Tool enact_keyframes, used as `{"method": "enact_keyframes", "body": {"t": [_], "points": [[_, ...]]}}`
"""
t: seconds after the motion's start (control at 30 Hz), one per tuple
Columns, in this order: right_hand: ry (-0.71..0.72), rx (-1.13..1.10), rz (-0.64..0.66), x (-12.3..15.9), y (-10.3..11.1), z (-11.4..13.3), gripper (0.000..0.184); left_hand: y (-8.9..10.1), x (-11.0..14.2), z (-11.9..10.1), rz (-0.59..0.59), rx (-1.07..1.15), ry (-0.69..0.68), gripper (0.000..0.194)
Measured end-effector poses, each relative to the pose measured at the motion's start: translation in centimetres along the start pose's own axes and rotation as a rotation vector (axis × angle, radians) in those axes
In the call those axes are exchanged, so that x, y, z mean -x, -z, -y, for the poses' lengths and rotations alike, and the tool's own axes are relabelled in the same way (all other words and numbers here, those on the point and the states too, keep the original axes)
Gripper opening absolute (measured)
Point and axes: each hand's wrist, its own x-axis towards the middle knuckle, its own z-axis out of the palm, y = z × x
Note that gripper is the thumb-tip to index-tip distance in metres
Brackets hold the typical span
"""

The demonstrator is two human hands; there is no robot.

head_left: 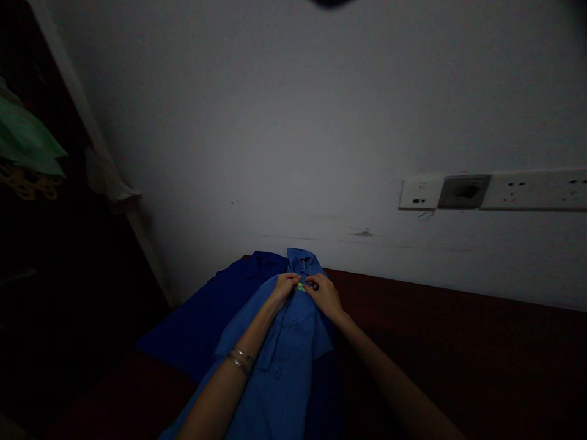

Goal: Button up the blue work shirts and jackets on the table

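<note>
A lighter blue button-up shirt [293,348] lies front side up, its collar towards the wall. My left hand [285,287] pinches the shirt's front just below the collar. Close beside it, my right hand [324,294] is closed with thumb and fingers together at the same spot. A small yellow-green strip [301,286] shows on the cloth between the two hands. Exactly what the fingertips grip is too small and dark to make out. Partly beneath the shirt, a darker blue garment [215,311] with a collar is spread to the left.
Both garments rest on a dark reddish-brown table [413,330] against a pale wall [293,140]. Wall sockets and switches [513,190] sit at the right. Light green cloth [27,137] hangs at the dark left side.
</note>
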Motion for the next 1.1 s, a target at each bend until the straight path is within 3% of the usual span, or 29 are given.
{"method": "enact_keyframes", "body": {"t": [0.13,0.3,0.83,1.1], "points": [[0.125,0.312,0.047,0.4,0.6,0.8,0.017,-0.2,0.2,-0.3,0.005,0.092,0.043,0.011],[0.234,0.457,0.095,0.6,0.9,1.1,0.02,-0.4,0.9,-1.4,0.004,0.157,0.111,0.006],[0.262,0.467,0.091,0.8,0.8,0.6,0.025,-0.8,1.7,-2.6,-0.023,0.181,0.2,0.006],[0.277,0.515,0.126,0.5,1.1,0.4,0.025,-1.0,1.9,-2.8,0.004,0.011,0.12,0.015]]}}
